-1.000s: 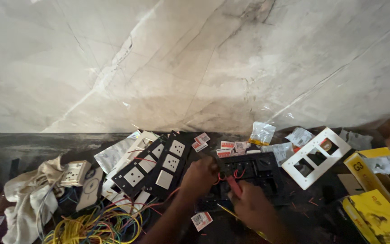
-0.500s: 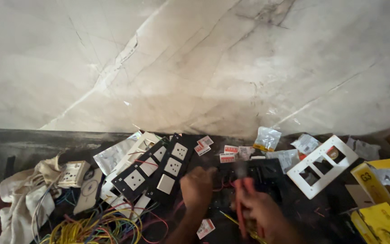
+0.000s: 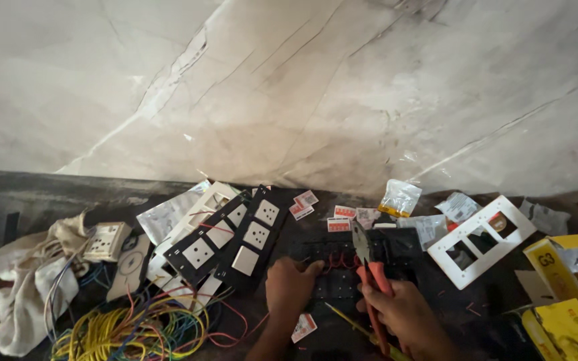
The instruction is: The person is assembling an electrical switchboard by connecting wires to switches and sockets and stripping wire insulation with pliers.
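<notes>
At the bottom centre of my view, my right hand (image 3: 406,311) has its grip wrapped tight around the red handles of a pair of pliers (image 3: 369,271), whose steel nose points up over the black switch panel (image 3: 362,257) lying flat on the dark desk (image 3: 68,197). My left hand (image 3: 289,287) rests on the panel's near left edge, fingers curled down against it; I cannot tell whether they pinch anything. A thin yellow wire (image 3: 346,317) runs between my two hands. Just left of the panel lie two black plates with white switches (image 3: 232,241), leaning across each other. Further left sits a tangle of yellow, red and blue wires (image 3: 135,327) beside a pale cloth (image 3: 31,281). To the right lies a white frame with square openings (image 3: 479,241), and yellow boxes (image 3: 566,301) stand at the edge.
</notes>
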